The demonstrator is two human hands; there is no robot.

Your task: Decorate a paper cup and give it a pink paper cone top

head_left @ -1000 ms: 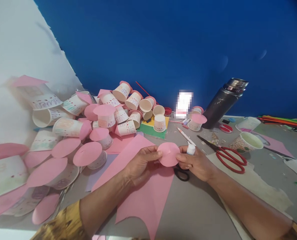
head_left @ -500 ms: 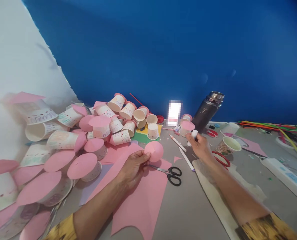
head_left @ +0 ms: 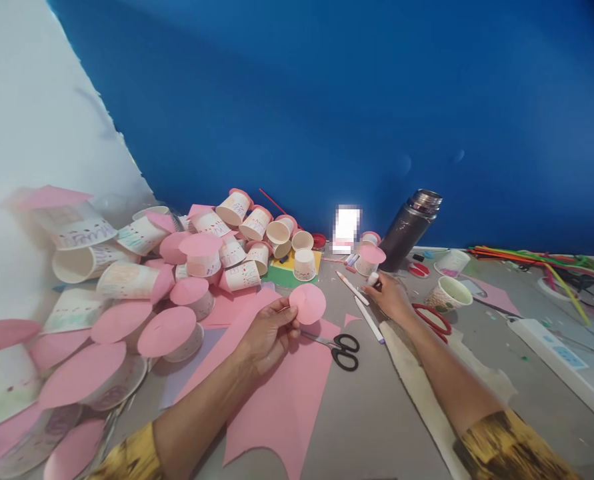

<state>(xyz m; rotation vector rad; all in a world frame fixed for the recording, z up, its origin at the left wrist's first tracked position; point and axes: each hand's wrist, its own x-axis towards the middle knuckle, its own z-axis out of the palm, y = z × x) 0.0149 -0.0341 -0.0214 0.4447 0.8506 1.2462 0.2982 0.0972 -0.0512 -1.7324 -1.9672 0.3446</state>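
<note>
Between the thumb and fingers of my left hand [head_left: 271, 333] is a round pink paper disc [head_left: 307, 304], held up over the pink sheet with its face toward me. My right hand [head_left: 389, 297] is closed on a small white tube [head_left: 373, 279], low by the table; its exact kind is not clear. Black-handled scissors [head_left: 339, 348] lie below the disc, partly over a pink paper sheet [head_left: 281, 407] with a curved cut edge. Two slim markers [head_left: 369, 320] rest just left of my right hand. Beyond it stands a paper cup with a pink top [head_left: 371, 259].
Many decorated paper cups with pink paper tops [head_left: 204, 252] crowd the left side. A dark flask [head_left: 407, 230] leans at the back. On the right are red-handled scissors [head_left: 433, 322], a cup [head_left: 449, 293], a power strip [head_left: 559, 357] and coloured pipe cleaners [head_left: 517, 253].
My right hand has moved slightly left and down with the white tube, which now sits lower and more upright. My left hand still holds the disc in nearly the same place.
</note>
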